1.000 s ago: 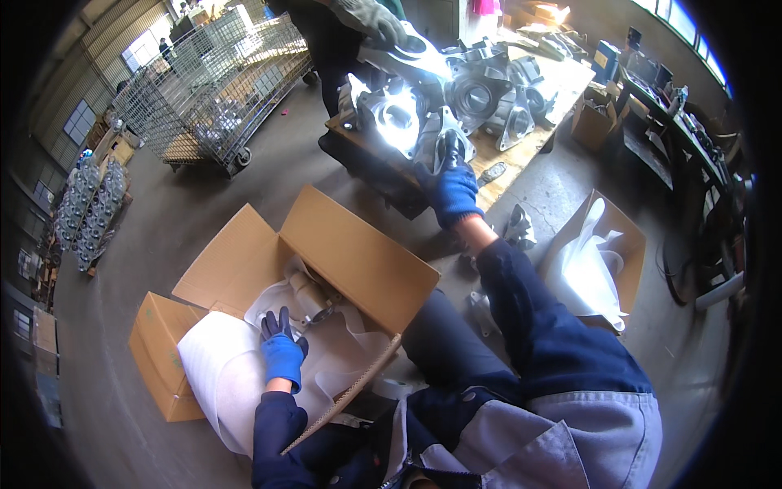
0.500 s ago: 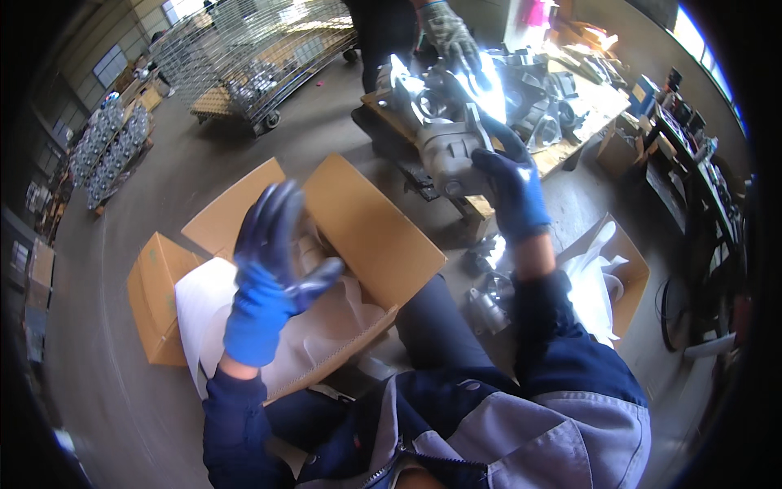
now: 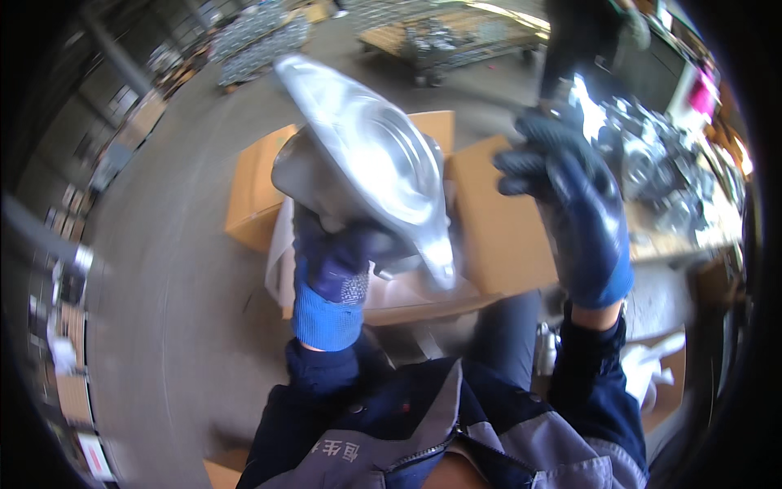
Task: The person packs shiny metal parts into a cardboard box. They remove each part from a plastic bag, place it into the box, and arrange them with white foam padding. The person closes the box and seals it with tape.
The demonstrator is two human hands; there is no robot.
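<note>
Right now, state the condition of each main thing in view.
Silver flanged metal casting: raised, tilted.
Left hand in dark, blue-cuffed glove: closed on the casting.
Right hand in dark, blue-cuffed glove: empty, fingers partly bent.
Large brown cardboard box: open, flaps unfolded.
Thin white packing sheet: inside that box, partly hidden.
Silver metal castings: heaped on the pale wooden table.
Brown cardboard box, lower right: open, white sheet sticking out.

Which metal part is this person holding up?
The silvery flanged casting in the left hand, seen against the open cardboard box; the castings at right lie heaped on the table.
</note>
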